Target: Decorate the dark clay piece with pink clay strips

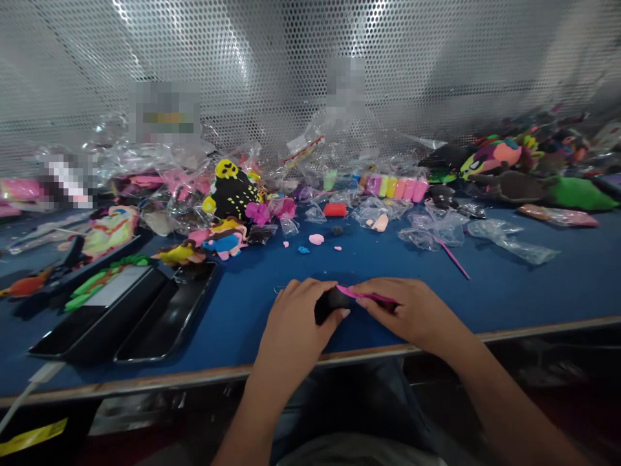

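My left hand (295, 317) grips a black lump of clay (330, 303) on the blue table top (509, 285) near the front edge. My right hand (407, 310) pinches a thin pink modelling tool (363, 296), whose tip lies on top of the black lump. The two hands meet over the lump, and most of it is hidden under my fingers.
A phone (167, 310) and a tablet (97, 317) lie at the left. Clay figures, among them a black and yellow one (233, 188), plastic bags (436, 223), coloured clay sticks (395, 188) and small clay bits (316, 239) crowd the back. A second pink tool (453, 257) lies at the right. A perforated metal wall (310, 65) closes the far side.
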### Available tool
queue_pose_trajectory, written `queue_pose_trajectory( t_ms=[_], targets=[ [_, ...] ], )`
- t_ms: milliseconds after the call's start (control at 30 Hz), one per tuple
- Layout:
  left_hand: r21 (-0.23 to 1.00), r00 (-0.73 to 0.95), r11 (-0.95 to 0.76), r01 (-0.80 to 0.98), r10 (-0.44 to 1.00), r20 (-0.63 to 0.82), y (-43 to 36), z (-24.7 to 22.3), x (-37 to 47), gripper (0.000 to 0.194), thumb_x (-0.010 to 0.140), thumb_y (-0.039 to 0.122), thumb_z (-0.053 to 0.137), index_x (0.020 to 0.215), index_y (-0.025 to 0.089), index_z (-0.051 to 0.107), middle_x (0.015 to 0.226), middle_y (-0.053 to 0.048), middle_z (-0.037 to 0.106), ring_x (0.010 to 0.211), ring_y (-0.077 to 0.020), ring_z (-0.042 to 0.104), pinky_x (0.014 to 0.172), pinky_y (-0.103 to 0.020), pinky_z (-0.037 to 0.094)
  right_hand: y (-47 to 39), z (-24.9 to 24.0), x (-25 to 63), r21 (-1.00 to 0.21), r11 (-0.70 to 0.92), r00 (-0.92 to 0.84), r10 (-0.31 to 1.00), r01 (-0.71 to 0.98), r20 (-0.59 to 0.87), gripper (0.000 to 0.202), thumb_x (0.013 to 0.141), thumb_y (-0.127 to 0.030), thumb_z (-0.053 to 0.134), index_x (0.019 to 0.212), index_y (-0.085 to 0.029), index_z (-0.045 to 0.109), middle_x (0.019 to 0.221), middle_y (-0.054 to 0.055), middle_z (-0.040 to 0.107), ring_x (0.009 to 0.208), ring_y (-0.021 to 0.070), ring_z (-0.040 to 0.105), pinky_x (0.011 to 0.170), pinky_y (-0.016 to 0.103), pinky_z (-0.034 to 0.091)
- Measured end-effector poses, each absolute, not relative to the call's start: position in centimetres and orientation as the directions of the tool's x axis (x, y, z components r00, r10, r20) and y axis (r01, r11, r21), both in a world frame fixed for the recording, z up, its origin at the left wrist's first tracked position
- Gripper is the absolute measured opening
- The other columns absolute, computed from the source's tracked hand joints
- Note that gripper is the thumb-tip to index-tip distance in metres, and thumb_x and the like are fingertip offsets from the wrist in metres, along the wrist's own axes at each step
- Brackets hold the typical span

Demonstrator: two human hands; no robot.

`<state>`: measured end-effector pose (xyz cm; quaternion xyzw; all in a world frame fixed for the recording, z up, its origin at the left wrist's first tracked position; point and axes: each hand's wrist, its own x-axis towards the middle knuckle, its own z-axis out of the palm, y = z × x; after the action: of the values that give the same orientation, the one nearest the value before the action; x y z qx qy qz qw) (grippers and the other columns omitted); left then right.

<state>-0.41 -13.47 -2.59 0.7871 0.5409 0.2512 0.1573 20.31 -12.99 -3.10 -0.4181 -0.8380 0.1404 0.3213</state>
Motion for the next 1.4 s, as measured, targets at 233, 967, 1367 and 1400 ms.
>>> queue_pose_trajectory(
  t_ms=[233,967,1367,1400],
  targets=[
    [0.479,0.294,-0.364,0.799,0.931,0.216,-13.7,-2.4,-0.2,0.027,0.085,0.030,0.063,0.112,0.029,0.065,0.106,-0.001,0.068,0.098,-0.0240,0.055,0.085,-0.040,0.043,-13.1,-2.8,20.5,-0.505,0.565,-0.387,0.821,0.652,0.419,0.021,0.095,-0.027,0.050,0.107,-0.027,0.067,0.101,0.000,0.075,0.085,0.0146,0.071,0.073,0.022,0.052],
    [0.556,0.260,-0.325,0.765,0.946,0.196,-13.1,-2.5,-0.2,0.020,0.084,0.034,0.064,0.102,0.027,0.068,0.101,-0.002,0.068,0.095,-0.0234,0.057,0.082,-0.039,0.043,-12.8,-3.4,19.2,-0.376,0.662,-0.476,0.738,0.648,0.478,0.024,0.093,-0.020,0.048,0.106,-0.023,0.068,0.098,0.002,0.076,0.079,0.0142,0.071,0.067,0.023,0.051],
    [0.528,0.267,-0.354,0.772,0.934,0.236,-13.1,-2.9,-0.3,0.021,0.084,0.029,0.064,0.104,0.024,0.066,0.104,-0.003,0.069,0.098,-0.0231,0.058,0.087,-0.040,0.043,-13.4,-2.8,18.8,-0.415,0.658,-0.498,0.750,0.629,0.435,0.024,0.094,-0.022,0.050,0.108,-0.025,0.068,0.100,0.001,0.075,0.083,0.0148,0.071,0.073,0.024,0.053],
    [0.529,0.267,-0.353,0.772,0.935,0.233,-13.2,-2.9,-0.3,0.021,0.084,0.030,0.064,0.104,0.024,0.066,0.104,-0.003,0.069,0.099,-0.0233,0.058,0.087,-0.040,0.043,-13.5,-2.9,18.8,-0.412,0.662,-0.491,0.745,0.625,0.452,0.024,0.094,-0.022,0.050,0.109,-0.025,0.068,0.099,0.001,0.075,0.081,0.0146,0.071,0.072,0.024,0.053]
  ],
)
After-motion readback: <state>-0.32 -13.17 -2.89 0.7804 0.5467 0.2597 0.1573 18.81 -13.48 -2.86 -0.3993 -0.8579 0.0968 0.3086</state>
